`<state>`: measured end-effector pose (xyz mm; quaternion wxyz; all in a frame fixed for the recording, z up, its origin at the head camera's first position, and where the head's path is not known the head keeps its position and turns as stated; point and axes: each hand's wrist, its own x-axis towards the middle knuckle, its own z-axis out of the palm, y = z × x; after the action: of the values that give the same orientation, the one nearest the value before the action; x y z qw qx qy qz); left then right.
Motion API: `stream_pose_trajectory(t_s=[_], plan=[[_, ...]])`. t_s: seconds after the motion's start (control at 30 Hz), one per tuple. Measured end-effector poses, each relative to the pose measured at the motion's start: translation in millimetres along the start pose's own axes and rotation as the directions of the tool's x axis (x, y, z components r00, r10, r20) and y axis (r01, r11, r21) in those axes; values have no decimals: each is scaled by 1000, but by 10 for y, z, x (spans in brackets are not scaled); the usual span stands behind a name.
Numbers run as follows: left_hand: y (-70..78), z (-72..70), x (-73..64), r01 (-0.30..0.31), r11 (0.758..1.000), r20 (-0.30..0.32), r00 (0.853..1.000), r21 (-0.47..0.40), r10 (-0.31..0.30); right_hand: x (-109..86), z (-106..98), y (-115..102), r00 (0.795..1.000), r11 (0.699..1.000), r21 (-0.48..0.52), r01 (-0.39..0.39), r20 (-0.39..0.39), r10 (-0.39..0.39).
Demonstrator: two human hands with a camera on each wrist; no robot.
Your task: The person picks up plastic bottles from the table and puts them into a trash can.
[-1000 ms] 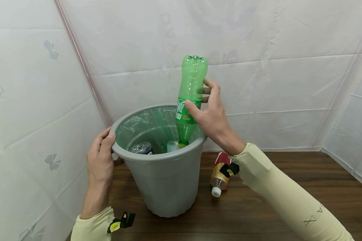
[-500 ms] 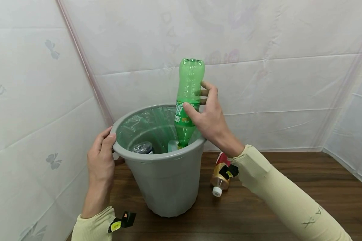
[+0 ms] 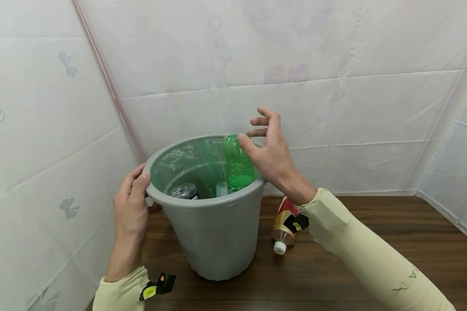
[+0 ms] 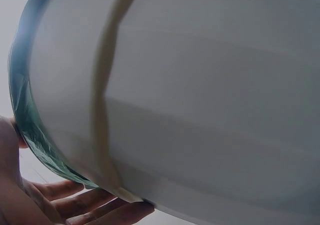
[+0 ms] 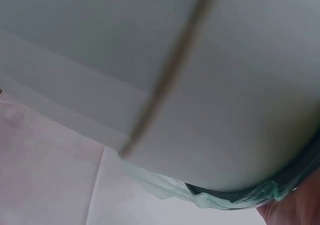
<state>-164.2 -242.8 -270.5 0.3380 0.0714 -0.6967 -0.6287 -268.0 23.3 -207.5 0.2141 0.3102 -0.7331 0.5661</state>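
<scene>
A grey trash bin (image 3: 218, 239) with a green liner (image 3: 179, 162) stands on the wooden table. My left hand (image 3: 131, 205) grips its rim on the left, thumb on the rim and fingers outside; the left wrist view has these fingers (image 4: 95, 205) along the bin wall. A green plastic bottle (image 3: 238, 166) is upside down inside the bin's right side, base level with the far rim, neck hidden. Just over its base is my right hand (image 3: 274, 157), fingers spread and not round it. The right wrist view is mostly bin wall (image 5: 125, 70).
In the bin lie a dark, clear-topped item (image 3: 184, 191) and a pale, translucent piece (image 3: 222, 188). Right of the bin a brown drink bottle (image 3: 284, 236) with a white cap lies on the table (image 3: 354, 259). White sheeting (image 3: 334, 108) hangs behind and at both sides.
The green bottle has dropped from my right hand down into the bin. That hand's fingers have opened, staying over the right rim. My left hand has kept its place on the rim.
</scene>
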Motion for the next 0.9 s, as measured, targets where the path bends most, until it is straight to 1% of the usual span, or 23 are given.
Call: stream_pose_trajectory(t_s=[0.17, 0.3, 0.43, 0.6, 0.8, 0.9], plan=[[3, -4, -5, 14, 999, 17, 1000, -44, -13, -7, -1, 3, 1000, 1000, -10, 1, -2, -1], [1, -6, -5, 17, 999, 19, 1000, -48, -16, 0, 0, 3, 1000, 999, -30, 27, 13, -27], [-2, -7, -5, 13, 999, 16, 1000, -49, -13, 9, -5, -3, 996, 995, -73, 64, 67, -59], [-3, -7, -3, 9, 999, 15, 1000, -44, -9, 17, -15, -1, 985, 983, -135, 121, 137, -102], [-9, -11, -4, 15, 999, 17, 1000, -39, -14, 22, -16, -18, 974, 971, -190, 147, 198, -109], [-13, -11, -2, 6, 999, 15, 1000, -36, -6, 21, -20, -17, 971, 964, -217, 155, 215, -107]])
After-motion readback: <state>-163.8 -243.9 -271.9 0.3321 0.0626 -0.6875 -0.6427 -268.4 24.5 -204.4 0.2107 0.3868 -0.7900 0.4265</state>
